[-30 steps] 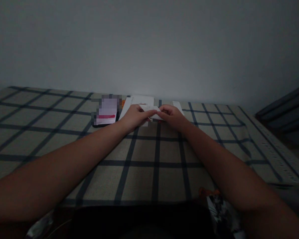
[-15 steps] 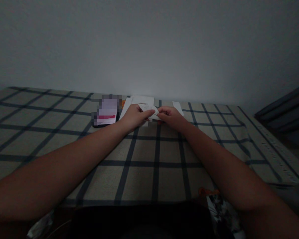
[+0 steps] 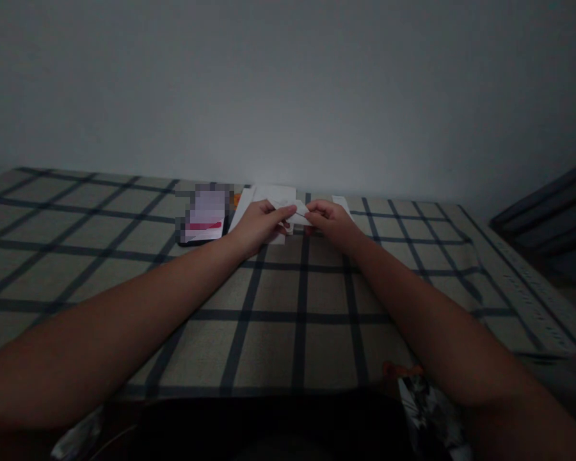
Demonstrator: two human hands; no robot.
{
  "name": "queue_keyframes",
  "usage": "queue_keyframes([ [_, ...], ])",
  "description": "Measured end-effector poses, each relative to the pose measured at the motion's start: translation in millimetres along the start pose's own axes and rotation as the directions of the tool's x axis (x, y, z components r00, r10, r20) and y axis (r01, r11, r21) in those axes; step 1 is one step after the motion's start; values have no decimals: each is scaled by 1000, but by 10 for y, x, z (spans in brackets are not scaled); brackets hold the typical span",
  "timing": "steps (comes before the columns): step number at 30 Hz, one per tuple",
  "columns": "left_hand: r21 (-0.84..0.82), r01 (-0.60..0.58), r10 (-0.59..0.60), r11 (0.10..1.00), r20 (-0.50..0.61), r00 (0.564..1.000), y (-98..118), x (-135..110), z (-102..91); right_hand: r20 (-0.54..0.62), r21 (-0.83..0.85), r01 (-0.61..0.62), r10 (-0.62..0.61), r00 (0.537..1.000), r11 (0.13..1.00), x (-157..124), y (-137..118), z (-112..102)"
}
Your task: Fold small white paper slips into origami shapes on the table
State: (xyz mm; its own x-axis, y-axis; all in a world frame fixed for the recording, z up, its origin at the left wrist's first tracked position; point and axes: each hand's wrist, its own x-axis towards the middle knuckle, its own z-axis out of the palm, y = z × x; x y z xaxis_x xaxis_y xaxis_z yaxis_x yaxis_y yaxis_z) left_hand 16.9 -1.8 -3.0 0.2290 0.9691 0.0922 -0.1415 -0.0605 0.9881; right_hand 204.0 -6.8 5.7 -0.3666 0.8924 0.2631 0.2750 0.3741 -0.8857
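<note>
Between my hands is a small piece of folded white paper [image 3: 297, 213], held a little above the table. My left hand [image 3: 260, 223] pinches its left part, with the thumb lying along the top. At its right corner, my right hand [image 3: 331, 221] grips the paper between thumb and fingers. White sheets [image 3: 274, 192] lie on the table behind and beneath my left hand. Another white strip [image 3: 342, 203] rests just behind my right hand. The paper's underside and some fingertips are hidden.
A phone [image 3: 204, 218] with a lit, partly blurred screen is left of my hands. Something orange [image 3: 237, 199] shows beside the sheets. A checked cloth [image 3: 278, 346] covers the table, which meets a plain wall [image 3: 288, 89]. Dark fabric [image 3: 552, 218] is at the far right.
The fingers have shifted slightly on the paper: my left thumb has moved up a bit, and the paper's right end is tilted differently. Both hands keep their hold.
</note>
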Motion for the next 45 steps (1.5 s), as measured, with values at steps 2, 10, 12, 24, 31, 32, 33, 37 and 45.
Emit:
queue_keyframes([
  [2,11,20,-20,1000,-23,1000,-1,8,-2,-79,-7,56,-56,995,998,12,37,0],
  [10,-93,69,-72,993,-22,997,5,37,4,18,-488,491,-554,832,721,-24,-28,-54],
  [12,-137,69,-66,988,26,997,12,36,6,53,-513,505,-561,826,695,-35,-38,-48],
  [24,-156,67,-54,985,88,995,-1,55,-22,55,-528,501,-561,826,686,-17,21,-56],
  [31,-80,65,-59,995,72,996,26,16,0,34,-518,490,-556,831,701,1,66,-71],
  [32,-74,63,-58,995,72,996,24,13,0,36,-518,488,-552,833,702,-2,61,-71],
  [33,-68,62,-57,996,77,995,19,13,-2,41,-521,486,-549,835,701,-6,54,-70],
  [37,-73,69,-62,995,100,993,-11,31,-19,49,-540,482,-546,836,690,-22,28,-60],
  [45,-113,73,-61,991,109,992,15,17,-12,21,-541,498,-582,813,677,-10,30,-72],
])
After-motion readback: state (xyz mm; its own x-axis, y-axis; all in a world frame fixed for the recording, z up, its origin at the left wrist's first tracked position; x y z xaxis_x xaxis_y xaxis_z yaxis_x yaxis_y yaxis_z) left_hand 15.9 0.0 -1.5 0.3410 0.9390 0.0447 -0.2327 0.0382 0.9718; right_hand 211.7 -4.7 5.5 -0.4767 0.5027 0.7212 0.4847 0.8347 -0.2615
